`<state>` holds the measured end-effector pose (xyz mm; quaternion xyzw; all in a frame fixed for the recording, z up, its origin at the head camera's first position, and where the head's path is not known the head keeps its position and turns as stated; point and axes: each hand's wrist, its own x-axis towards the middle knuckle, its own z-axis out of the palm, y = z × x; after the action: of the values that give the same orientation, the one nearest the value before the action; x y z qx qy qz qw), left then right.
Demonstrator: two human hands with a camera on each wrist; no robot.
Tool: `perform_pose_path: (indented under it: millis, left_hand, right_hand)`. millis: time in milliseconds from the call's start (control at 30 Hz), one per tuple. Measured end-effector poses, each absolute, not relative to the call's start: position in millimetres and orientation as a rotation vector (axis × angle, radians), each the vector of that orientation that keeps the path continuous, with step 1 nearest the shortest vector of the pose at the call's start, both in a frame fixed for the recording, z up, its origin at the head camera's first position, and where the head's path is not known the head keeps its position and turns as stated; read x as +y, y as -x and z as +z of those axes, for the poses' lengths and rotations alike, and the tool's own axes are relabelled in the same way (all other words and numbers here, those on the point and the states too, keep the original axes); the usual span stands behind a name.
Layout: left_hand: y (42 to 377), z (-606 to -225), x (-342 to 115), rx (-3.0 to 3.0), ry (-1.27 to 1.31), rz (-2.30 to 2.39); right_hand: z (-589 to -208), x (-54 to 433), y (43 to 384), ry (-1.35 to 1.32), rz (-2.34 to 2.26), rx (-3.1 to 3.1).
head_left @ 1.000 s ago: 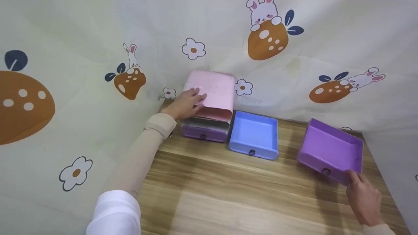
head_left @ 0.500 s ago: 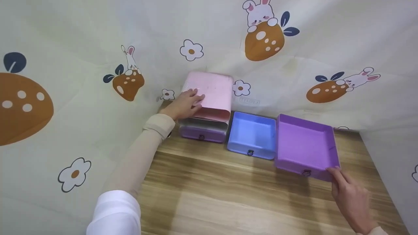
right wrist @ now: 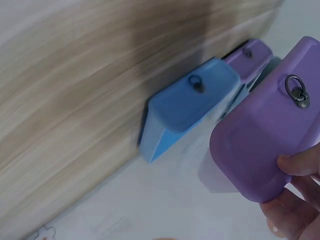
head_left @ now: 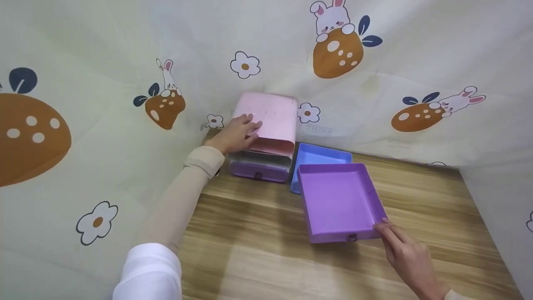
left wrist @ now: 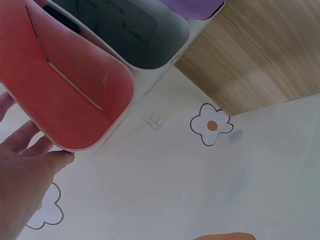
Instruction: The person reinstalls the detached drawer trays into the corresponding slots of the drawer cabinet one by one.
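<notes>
A small stacked drawer cabinet stands at the back left, its pink top unit (head_left: 270, 118) showing an open red slot (left wrist: 75, 85) in the left wrist view. Below it is a grey-white slot (head_left: 266, 158), and at the bottom a closed purple drawer (head_left: 258, 171). My left hand (head_left: 237, 131) rests on the pink top with fingers spread. With thumb and fingers, my right hand (head_left: 410, 254) pinches the front right corner of a loose purple drawer (head_left: 339, 200), held above the table and partly over a blue drawer (head_left: 322, 155). A dark ring pull (right wrist: 297, 92) hangs on the purple drawer's front.
The wood-grain table (head_left: 250, 250) runs beneath everything. A pale curtain (head_left: 104, 125) printed with rabbits and flowers hangs behind and on both sides. The blue drawer sits on the table just right of the cabinet.
My right hand has carried the purple drawer leftward from the right side of the table, past and partly over the blue drawer, turning it straighter. My left hand has stayed on the cabinet.
</notes>
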<state>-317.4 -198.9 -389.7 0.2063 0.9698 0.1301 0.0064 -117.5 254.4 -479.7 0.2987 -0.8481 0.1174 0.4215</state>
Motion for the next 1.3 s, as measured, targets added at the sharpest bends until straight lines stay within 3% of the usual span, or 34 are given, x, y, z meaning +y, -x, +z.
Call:
perform_pose_path:
  millis: [667,1300]
  left_hand:
    - [317,-388,-199,3.033,-0.599,0.413]
    - [314,-388,-196,3.054,-0.621,0.383]
  right_hand:
    - [-497,180,131,-1.007,0.424,-2.046]
    - [-496,146,151,-1.112,0.478,-1.999]
